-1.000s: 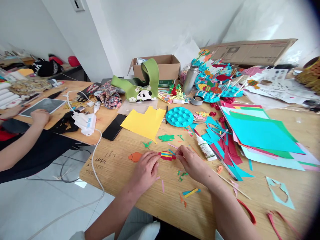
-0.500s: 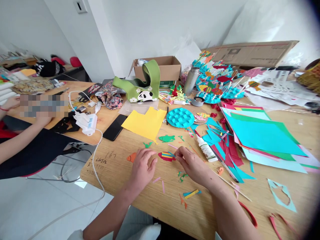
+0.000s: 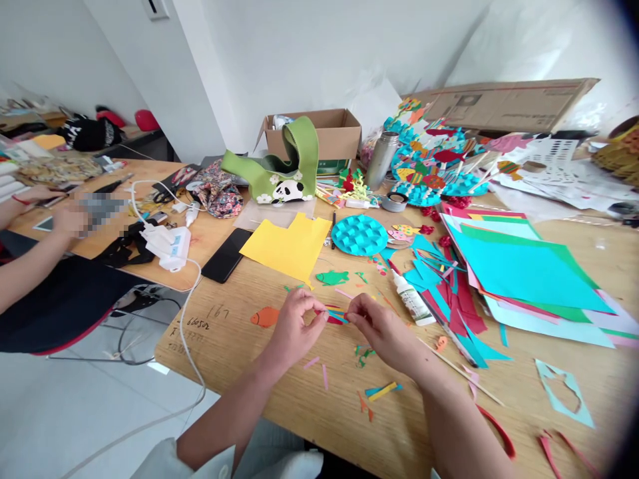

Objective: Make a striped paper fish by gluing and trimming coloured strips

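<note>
A small red paper fish [image 3: 335, 319] with blue and yellow stripes lies between my hands, its ends hidden by my fingers. My left hand [image 3: 298, 327] is closed in a pinch at the fish's left end. At the other end, the fingertips of my right hand [image 3: 382, 332] pinch a narrow blue paper strip [image 3: 340, 315] that lies across the fish. An orange paper fish [image 3: 264, 317] rests left of my left hand, and a green paper fish [image 3: 332, 277] lies just beyond both hands. Green paper scraps [image 3: 363, 356] are below my right hand.
A white glue bottle [image 3: 413, 299] lies right of my right hand, near a thin stick [image 3: 464, 372] and red-handled scissors [image 3: 499, 429]. Coloured sheets [image 3: 534, 266] are stacked at right. Yellow paper [image 3: 287, 246], a phone [image 3: 227, 255] and a turquoise woven disc [image 3: 359, 235] lie beyond. Another person's arm [image 3: 37, 266] is at left.
My left hand has moved right to the red fish's left end, its fingers closing into a pinch. My right hand stays almost in place. The other person's hands have shifted.
</note>
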Available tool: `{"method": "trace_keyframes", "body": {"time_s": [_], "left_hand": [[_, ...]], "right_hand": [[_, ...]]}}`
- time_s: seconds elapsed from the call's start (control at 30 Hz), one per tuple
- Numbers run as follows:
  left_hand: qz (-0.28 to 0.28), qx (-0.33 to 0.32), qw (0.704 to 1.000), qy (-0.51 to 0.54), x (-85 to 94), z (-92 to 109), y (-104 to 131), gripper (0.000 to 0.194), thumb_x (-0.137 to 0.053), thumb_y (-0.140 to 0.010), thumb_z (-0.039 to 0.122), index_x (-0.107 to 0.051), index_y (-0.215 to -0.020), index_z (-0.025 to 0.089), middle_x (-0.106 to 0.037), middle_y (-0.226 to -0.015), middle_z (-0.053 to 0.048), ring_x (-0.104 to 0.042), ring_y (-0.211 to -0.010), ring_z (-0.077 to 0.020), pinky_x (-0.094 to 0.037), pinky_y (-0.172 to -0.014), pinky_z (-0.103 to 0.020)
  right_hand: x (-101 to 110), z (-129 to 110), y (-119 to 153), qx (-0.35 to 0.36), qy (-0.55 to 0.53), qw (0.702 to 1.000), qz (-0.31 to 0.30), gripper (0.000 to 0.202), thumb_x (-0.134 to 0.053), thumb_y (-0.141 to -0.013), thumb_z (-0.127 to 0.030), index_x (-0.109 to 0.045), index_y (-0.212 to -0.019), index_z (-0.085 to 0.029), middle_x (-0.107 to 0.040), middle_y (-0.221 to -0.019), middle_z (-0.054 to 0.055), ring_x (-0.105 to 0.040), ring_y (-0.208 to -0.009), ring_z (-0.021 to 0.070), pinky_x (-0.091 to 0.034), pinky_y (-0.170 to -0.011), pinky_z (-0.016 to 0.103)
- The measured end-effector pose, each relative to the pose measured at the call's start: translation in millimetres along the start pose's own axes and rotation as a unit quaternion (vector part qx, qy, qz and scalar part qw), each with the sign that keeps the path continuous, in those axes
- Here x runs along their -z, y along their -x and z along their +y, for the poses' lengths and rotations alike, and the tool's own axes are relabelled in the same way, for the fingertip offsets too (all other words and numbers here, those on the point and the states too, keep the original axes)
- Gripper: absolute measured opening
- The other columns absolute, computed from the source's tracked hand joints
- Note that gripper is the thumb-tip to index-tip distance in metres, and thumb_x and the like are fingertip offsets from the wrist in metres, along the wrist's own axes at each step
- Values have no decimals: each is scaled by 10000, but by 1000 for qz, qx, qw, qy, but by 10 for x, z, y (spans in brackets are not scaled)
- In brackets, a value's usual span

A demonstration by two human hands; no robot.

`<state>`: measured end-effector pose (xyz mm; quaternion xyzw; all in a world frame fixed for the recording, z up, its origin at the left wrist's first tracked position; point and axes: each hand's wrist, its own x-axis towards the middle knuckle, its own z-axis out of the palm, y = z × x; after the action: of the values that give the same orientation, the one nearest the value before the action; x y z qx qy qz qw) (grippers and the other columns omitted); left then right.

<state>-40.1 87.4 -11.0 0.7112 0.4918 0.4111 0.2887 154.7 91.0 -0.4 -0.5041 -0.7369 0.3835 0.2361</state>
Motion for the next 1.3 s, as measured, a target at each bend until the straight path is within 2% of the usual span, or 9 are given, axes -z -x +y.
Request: {"method": "trace_keyframes", "body": {"time_s": [0.1, 0.2, 0.4, 0.5, 0.6, 0.7, 0.77, 0.93, 1.3], "left_hand": [[4, 21, 999, 26, 4, -56, -4, 105, -592, -813, 177, -619, -713, 196, -576, -756, -16, -540, -779, -168, -439, -722, -285], [3, 34, 999, 40, -3, -95, -2, 104, -595, -816, 198, -621, -716, 191, -567, -726, -8, -514, -726, -156, -424, -686, -271], [1, 49, 998, 50, -17, -126, 16, 96, -598, -821, 216, -623, -736, 177, -570, -734, -7, -511, -711, -144, -432, -682, -265], [15, 69, 997, 28, 2, -124, 50, 93, -563, -844, 198, -627, -906, 171, -610, -866, -39, -559, -802, -160, -461, -722, -282], [42, 43, 997, -42, 30, -106, 125, 257, -497, -846, 106, -555, -1088, 170, -617, -983, -68, -578, -916, -184, -482, -808, -333], [28, -29, 994, -103, 38, -79, 230, 354, -407, -836, 21, -516, -1131, 183, -611, -1061, -80, -556, -1052, -198, -459, -937, -391], [-9, -53, 993, -110, 29, -73, 297, 474, -351, -811, -31, -461, -1217, 188, -579, -1167, -92, -525, -1141, -188, -444, -989, -396], [-78, -45, 989, -119, 0, -112, 393, 625, -311, -752, -68, -364, -1321, 187, -501, -1279, -114, -462, -1236, -197, -431, -1033, -430], [-127, -45, 976, -173, -3, -151, 432, 655, -366, -747, -25, -307, -1375, 150, -449, -1365, -138, -397, -1305, -214, -399, -1072, -437]], "right_hand": [[16, 0, -21, -47, -76, 996, -10, 176, -443, -885, -359, -508, -875, -196, -549, -683, -9, -516, -593, 134, -408, -540, 260], [-10, -16, -32, -76, -121, 989, -31, 217, -496, -850, -402, -537, -827, -190, -510, -630, -34, -489, -533, 116, -391, -492, 241], [-76, -58, -44, -79, -115, 990, -11, 235, -483, -864, -390, -521, -747, -189, -510, -596, -39, -484, -507, 98, -371, -479, 218], [-78, -66, -48, -109, -122, 986, -14, 232, -460, -872, -390, -500, -750, -197, -510, -546, -52, -462, -419, 85, -344, -428, 208], [-82, -32, -61, -155, -113, 981, -34, 215, -447, -871, -387, -506, -784, -200, -487, -452, -70, -393, -324, 79, -290, -366, 201], [-93, 33, -91, -164, -83, 982, -52, 193, -481, -843, -359, -543, -778, -188, -465, -419, -70, -391, -335, 81, -269, -365, 196], [-96, 66, -116, -155, -72, 983, -72, 199, -492, -828, -349, -558, -750, -178, -472, -434, -61, -385, -361, 77, -267, -377, 196], [-77, 68, -172, -151, -53, 983, -95, 228, -487, -822, -343, -559, -701, -163, -480, -465, -45, -377, -417, 74, -273, -410, 200], [-98, 149, -221, -168, -50, 977, -121, 189, -502, -799, -309, -556, -690, -165, -496, -483, -40, -408, -423, 81, -273, -409, 207]]}}
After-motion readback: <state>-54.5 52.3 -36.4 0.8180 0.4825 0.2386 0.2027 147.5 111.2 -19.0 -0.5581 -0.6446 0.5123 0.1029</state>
